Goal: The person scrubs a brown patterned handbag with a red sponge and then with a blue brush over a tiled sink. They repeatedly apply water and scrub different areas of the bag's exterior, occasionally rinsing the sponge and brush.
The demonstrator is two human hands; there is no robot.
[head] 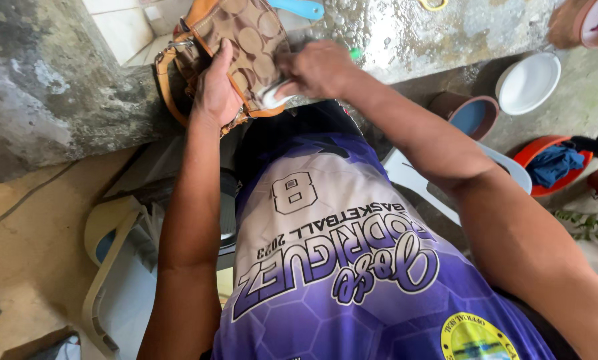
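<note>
Brown patterned bag [246, 40] gripped between both hands

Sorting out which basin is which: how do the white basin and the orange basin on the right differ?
The white basin is pale and holds nothing visible; the orange basin holds a blue cloth. The white one sits farther up by the concrete counter; the orange one is partly hidden behind an arm. Both are round.
</note>
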